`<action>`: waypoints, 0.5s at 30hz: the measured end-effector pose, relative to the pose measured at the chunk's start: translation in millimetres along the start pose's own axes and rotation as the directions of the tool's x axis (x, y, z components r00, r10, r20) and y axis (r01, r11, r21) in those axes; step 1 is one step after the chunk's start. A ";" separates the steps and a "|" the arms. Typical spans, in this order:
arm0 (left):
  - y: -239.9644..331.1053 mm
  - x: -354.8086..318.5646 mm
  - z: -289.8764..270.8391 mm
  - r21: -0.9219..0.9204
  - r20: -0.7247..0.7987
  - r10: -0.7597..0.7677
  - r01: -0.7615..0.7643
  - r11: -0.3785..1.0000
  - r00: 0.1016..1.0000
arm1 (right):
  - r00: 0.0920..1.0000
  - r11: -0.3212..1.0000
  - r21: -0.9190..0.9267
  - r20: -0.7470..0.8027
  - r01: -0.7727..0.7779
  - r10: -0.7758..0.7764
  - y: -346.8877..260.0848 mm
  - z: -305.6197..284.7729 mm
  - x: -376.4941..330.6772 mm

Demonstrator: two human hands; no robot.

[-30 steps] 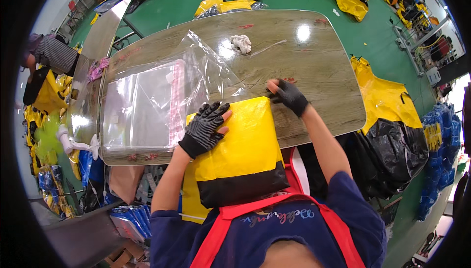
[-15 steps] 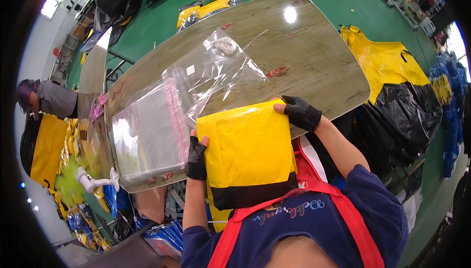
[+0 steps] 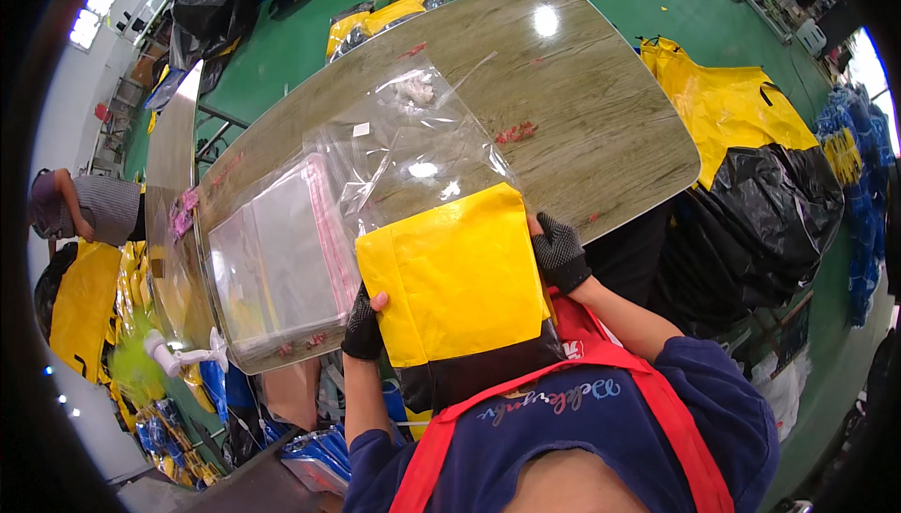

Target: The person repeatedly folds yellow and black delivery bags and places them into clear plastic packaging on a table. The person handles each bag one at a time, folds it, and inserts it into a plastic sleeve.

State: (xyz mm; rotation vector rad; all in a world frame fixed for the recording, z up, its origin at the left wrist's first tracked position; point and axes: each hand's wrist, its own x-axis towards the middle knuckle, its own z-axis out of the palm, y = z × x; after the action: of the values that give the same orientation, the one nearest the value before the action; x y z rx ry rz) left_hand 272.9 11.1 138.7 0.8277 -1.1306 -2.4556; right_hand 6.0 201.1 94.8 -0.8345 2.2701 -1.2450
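Note:
A flat, folded yellow bag (image 3: 450,278) with a black band along its near side lies between my two hands, over the table's near edge. My left hand (image 3: 364,327), in a black fingerless glove, grips its left side, thumb on top and the other fingers hidden beneath. At its right side is my right hand (image 3: 561,252), gloved alike, with fingers curled round the edge and partly hidden. A loose clear plastic bag (image 3: 422,142) spreads just beyond the yellow piece's far edge; whether they overlap I cannot tell. To the left lies a stack of clear plastic bags (image 3: 272,250) with a pink edge.
The wood-patterned table (image 3: 610,100) has red scraps (image 3: 516,132) on it. A yellow and black heap (image 3: 751,203) stands off its right end. Wrapped yellow packs (image 3: 394,11) lie on the green floor beyond. A small white fan (image 3: 174,352) is at lower left; another person (image 3: 94,203) stands far left.
The yellow bag has shifted slightly left and tilted. My right hand has slid down from its far right corner to its right side. My left hand has moved a little left and nearer.

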 end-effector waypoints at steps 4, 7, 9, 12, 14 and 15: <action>-14.8 -2.8 2.0 -0.076 -0.106 -0.059 0.051 0.996 0.993 | 0.908 0.990 0.099 0.417 -0.096 0.046 1.3 -31.7 0.1; -26.8 1.2 -3.2 0.203 -0.333 0.005 0.066 0.977 0.943 | 0.640 0.975 -0.071 0.764 0.209 -0.082 13.3 -66.4 1.1; -44.7 -5.6 -18.1 0.577 -0.312 0.248 -0.025 0.817 0.917 | 0.424 0.990 -0.138 0.896 -0.008 0.129 -5.9 -86.2 15.7; -11.5 -13.1 13.9 0.172 -0.337 -0.262 0.332 0.927 0.904 | 0.878 0.983 0.065 0.463 -0.171 0.122 10.1 -71.3 51.1; 1.0 -21.1 14.4 0.359 -0.021 -0.057 0.061 0.931 0.998 | 0.922 0.982 0.103 0.340 0.161 -0.186 16.8 -40.4 66.3; 2.1 -27.9 9.6 0.397 0.106 -0.014 -0.030 0.917 0.994 | 0.881 0.977 -0.024 0.439 0.211 -0.179 26.0 -30.4 67.9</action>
State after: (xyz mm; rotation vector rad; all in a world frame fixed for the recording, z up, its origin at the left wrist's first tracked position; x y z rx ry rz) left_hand 288.9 29.3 155.8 0.8001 -1.7090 -2.3173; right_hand -70.1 184.4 83.2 -1.2556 1.9102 -0.9398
